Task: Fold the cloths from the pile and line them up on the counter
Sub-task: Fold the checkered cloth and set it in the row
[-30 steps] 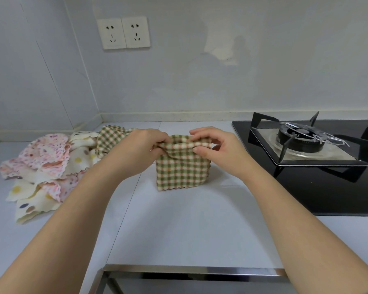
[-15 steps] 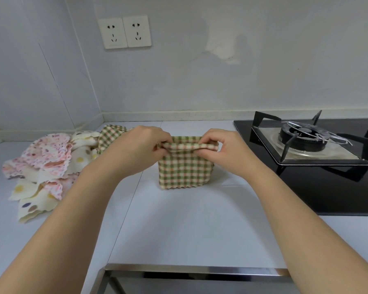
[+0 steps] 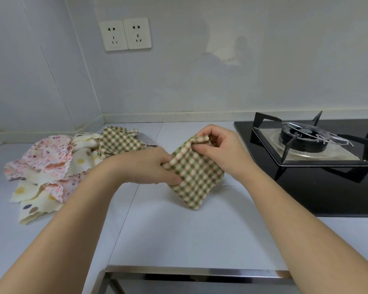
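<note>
Left hand point(image 3: 157, 168) and right hand point(image 3: 219, 151) both grip one folded checked cloth point(image 3: 197, 177): the left pinches its left edge between thumb and fingers, the right pinches the top corner with curled fingers. The hands are close together, joined only by the cloth. The cloth hangs tilted, one corner down, over the middle of the counter point(image 3: 179, 230); whether that corner touches the surface cannot be told.

Judged step: finishing the fold and setting the cloth down. To do it well, keep the layered edges matched while lowering it, turn it square to the counter's front edge, lay it flat and smooth the crease with open fingers. Place it where a row can grow beside it, well apart from the stove point(image 3: 306, 187).

Count: two hands and one cloth in hand. No folded cloth is seen lying on the counter, so the row appears not yet begun. The pile point(image 3: 51, 166) at the left holds one more checked cloth point(image 3: 119, 143), pink flowered cloth and cream spotted cloth. At least three pieces lie there, but the exact number is hidden by the overlap. One burner point(image 3: 302, 137) is in full view. Two sockets point(image 3: 125, 33) are on the wall
</note>
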Action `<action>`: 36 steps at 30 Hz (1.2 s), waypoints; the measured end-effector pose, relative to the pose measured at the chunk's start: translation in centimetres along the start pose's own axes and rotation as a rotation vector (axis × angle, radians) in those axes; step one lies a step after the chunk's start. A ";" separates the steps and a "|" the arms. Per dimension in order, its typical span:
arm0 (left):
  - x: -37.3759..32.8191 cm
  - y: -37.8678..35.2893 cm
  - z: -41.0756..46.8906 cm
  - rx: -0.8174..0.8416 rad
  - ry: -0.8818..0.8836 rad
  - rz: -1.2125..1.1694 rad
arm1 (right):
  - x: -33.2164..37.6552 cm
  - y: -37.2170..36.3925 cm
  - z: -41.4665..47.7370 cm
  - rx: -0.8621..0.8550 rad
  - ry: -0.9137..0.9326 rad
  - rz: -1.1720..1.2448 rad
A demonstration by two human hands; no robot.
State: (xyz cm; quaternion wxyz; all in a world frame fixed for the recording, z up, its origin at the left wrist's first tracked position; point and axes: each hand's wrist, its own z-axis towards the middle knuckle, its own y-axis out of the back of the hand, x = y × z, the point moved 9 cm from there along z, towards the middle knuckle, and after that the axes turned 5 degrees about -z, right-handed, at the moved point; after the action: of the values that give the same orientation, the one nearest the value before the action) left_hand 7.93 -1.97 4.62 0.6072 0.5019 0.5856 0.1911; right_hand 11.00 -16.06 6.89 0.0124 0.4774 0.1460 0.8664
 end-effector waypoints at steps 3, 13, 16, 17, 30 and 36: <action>0.9 -0.8 -0.3 0.070 0.116 0.029 | -0.2 0.0 0.0 0.008 -0.009 -0.001; 2.0 -1.6 -0.3 0.127 0.244 0.126 | -0.8 -0.8 -0.2 0.021 -0.014 -0.045; 2.2 -1.4 -0.4 0.129 0.251 0.103 | -1.1 -0.5 -0.1 0.002 -0.022 -0.078; 2.1 -1.4 -0.6 0.138 0.254 0.094 | -1.3 -0.5 0.0 0.003 -0.030 -0.084; 0.4 1.7 -0.2 -0.166 0.045 0.254 | -2.0 1.2 0.0 -0.091 -0.116 -0.040; 1.1 1.5 -0.3 -0.120 0.136 0.316 | -1.8 0.8 -0.1 -0.098 -0.077 -0.087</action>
State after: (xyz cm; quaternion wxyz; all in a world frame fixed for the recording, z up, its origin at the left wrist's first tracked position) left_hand 8.51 -0.30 5.34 0.5576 0.5364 0.5267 0.3519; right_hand 11.96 -17.19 5.55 0.0788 0.5025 0.1235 0.8521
